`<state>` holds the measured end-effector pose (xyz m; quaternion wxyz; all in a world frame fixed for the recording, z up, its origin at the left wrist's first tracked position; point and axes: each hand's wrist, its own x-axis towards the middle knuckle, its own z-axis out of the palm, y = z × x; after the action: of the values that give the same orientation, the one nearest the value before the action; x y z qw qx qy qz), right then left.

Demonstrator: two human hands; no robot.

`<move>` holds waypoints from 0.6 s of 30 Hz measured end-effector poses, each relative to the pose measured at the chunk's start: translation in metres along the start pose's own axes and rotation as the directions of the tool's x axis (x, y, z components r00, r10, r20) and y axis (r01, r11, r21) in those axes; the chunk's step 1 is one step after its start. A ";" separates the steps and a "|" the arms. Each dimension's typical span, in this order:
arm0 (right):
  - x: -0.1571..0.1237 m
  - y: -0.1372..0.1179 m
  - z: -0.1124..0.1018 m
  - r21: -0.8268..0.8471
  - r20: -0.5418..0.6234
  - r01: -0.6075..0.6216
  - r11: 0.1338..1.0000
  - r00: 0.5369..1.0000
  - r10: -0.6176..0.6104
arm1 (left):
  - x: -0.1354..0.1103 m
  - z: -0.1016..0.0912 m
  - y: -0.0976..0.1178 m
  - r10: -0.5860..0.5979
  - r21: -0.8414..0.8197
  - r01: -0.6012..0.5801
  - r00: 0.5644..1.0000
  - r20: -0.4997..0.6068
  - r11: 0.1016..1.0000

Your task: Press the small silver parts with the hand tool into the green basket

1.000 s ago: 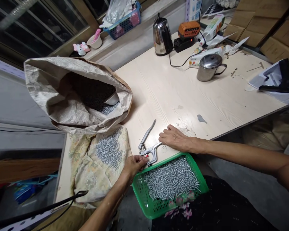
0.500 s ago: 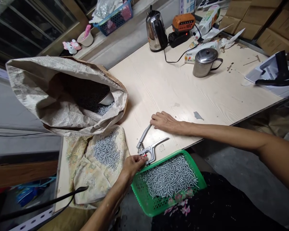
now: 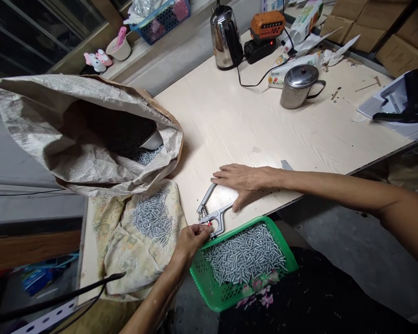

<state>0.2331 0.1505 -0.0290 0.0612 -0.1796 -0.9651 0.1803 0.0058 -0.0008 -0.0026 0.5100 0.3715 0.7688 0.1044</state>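
Hand pliers [image 3: 217, 215] with grey handles and a coiled spring lie on the table, handles spread apart. At their jaw end my left hand [image 3: 192, 240] is closed in a pinch beside a small red part; what the fingertips hold is hidden. My right hand [image 3: 244, 181] is stretched out over the handle ends, fingers on one handle and thumb by the other. Just below the pliers, a green plastic basket [image 3: 204, 290] holds many small silvery metal pins [image 3: 245, 255]. More pins [image 3: 152, 217] lie on a patterned cloth [image 3: 125, 266] left of my left hand.
A large open sack [image 3: 81, 174] stands at the left with pins and a scoop [image 3: 153, 140] inside. Farther back are a kettle [image 3: 225, 37], an orange battery [image 3: 267, 25] on a charger and a lidded metal mug [image 3: 297, 88]. A black cable [image 3: 90, 285] crosses the lower left.
My right hand has spread its fingers and thumb across both handle ends, where before it held only the upper handle's end. The left hand stays at the jaws.
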 end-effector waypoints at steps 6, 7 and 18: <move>-0.006 -0.010 -0.002 0.006 0.012 -0.032 0.999 0.999 0.032 | 0.001 0.001 0.001 -0.004 -0.003 0.004 1.000 -0.008 1.000; -0.007 -0.011 -0.003 0.008 0.007 -0.034 0.999 0.999 0.034 | 0.001 0.001 0.001 -0.002 -0.001 0.002 1.000 -0.005 1.000; -0.014 -0.033 -0.004 0.020 -0.049 -0.112 0.994 0.992 0.112 | -0.001 0.012 0.028 0.745 0.715 -0.480 0.661 -0.087 0.509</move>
<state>0.2366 0.1182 -0.0140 0.0767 -0.2374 -0.9501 0.1872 0.0292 0.0151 0.0076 0.1171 0.7446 0.6515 0.0857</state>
